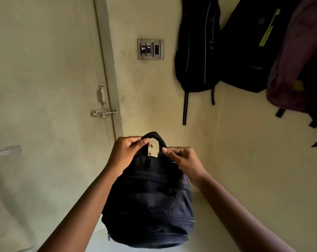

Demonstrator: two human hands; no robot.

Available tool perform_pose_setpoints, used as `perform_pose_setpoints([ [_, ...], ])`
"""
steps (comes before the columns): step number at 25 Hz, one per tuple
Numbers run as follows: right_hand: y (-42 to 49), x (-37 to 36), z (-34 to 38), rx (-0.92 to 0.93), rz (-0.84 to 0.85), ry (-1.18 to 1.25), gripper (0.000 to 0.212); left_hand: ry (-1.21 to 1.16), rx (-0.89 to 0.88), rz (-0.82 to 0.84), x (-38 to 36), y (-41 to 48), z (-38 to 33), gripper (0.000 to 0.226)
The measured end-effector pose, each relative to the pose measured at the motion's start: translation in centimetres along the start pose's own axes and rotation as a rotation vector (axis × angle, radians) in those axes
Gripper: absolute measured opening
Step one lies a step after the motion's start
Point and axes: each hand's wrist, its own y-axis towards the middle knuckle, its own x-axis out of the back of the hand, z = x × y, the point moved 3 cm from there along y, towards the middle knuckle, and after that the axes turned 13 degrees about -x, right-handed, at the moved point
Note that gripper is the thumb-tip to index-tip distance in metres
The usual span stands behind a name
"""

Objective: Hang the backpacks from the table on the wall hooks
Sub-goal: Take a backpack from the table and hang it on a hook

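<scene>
A dark navy backpack [148,200] hangs in the air in front of me, held by its black top handle [155,136]. My left hand [125,154] pinches the left end of the handle and my right hand [181,157] pinches the right end. High on the wall at the right hang three other bags: a black backpack with white piping [197,48], a black backpack with a lime green stripe [252,51], and a maroon backpack [299,70]. The hooks that carry them lie above the frame's top edge.
A cream door [45,79] with a white handle [102,94] and a slide bolt [104,112] fills the left side. A switch plate [150,49] sits on the wall between the door frame and the hung bags. Bare wall lies below the bags.
</scene>
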Motion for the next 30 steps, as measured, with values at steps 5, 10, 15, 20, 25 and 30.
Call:
perform_pose_setpoints([
  [5,11.9,3.1,2.9,0.109,-0.35,-0.1,0.023,-0.185,-0.062,0.16,-0.5,13.2,7.3,0.014],
  [10,18.7,7.1,5.7,0.068,-0.573,-0.1,0.023,-0.283,-0.081,0.132,-4.5,22.2,13.6,0.011],
  [15,20.7,14.4,7.6,0.059,-0.791,-0.064,0.021,-0.465,-0.169,0.114,-13.2,29.8,13.0,0.007],
  [20,20.8,23.0,10.0,0.073,-0.948,-0.022,0.017,-0.603,-0.271,0.184,-21.4,36.2,8.5,0.014],
  [25,20.5,31.6,13.4,0.215,-1.171,0.029,0.017,-0.706,-0.406,0.199,-28.3,42.2,2.3,0.021],
  [30,19.8,38.1,18.4,0.36,-1.282,-0.052,0.013,-0.748,-0.554,0.128,-33.0,47.1,-3.8,0.021],
])
